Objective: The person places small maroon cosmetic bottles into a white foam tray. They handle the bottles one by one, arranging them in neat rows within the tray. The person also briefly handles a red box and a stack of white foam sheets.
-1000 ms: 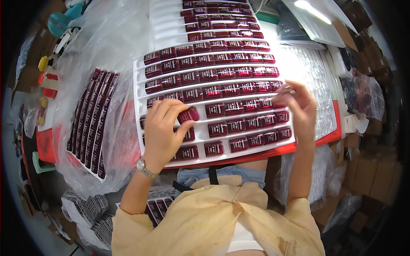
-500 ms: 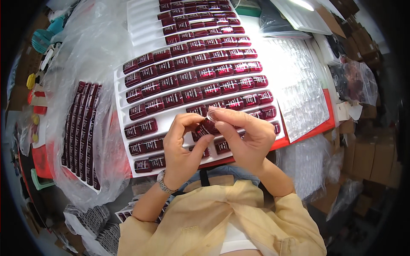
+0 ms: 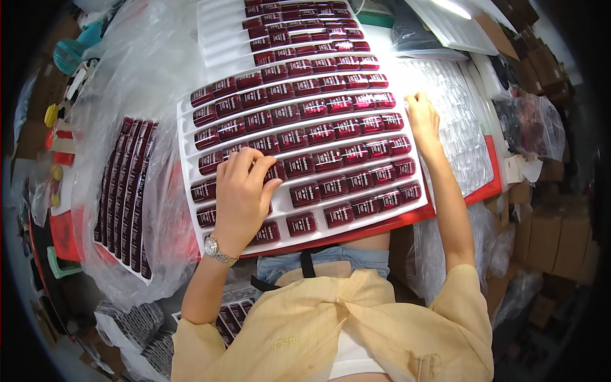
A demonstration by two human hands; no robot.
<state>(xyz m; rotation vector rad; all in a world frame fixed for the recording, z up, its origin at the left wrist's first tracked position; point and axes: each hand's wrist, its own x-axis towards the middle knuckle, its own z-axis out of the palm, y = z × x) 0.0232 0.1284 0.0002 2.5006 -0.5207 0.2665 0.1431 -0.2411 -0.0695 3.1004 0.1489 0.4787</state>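
Note:
My left hand [image 3: 247,191] rests over a white tray [image 3: 280,205], thumb and fingertips closed around a small dark red bottle [image 3: 276,170] with white print. Rows of similar glossy bottles [image 3: 320,133] lie flat in the tray's grooves, with a few gaps in the nearer rows. Beyond the tray's right edge, my right hand [image 3: 423,118] has its fingers bent together beside a sheet of clear plastic pieces [image 3: 461,127]. A small pale spot shows at its fingertips, too small to name.
Left of the tray, more dark red bottles [image 3: 127,197] lie in strips on crumpled clear plastic film [image 3: 162,235]. A second white tray [image 3: 219,38] with bottles is behind. A red cloth [image 3: 487,178] shows at the table's edge. Brown cartons [image 3: 541,235] stand at the right.
My hands were together, holding a bottle and a clear round piece above the tray. They have parted: the left lowered leftward to the bottle row, the right moved away up and right.

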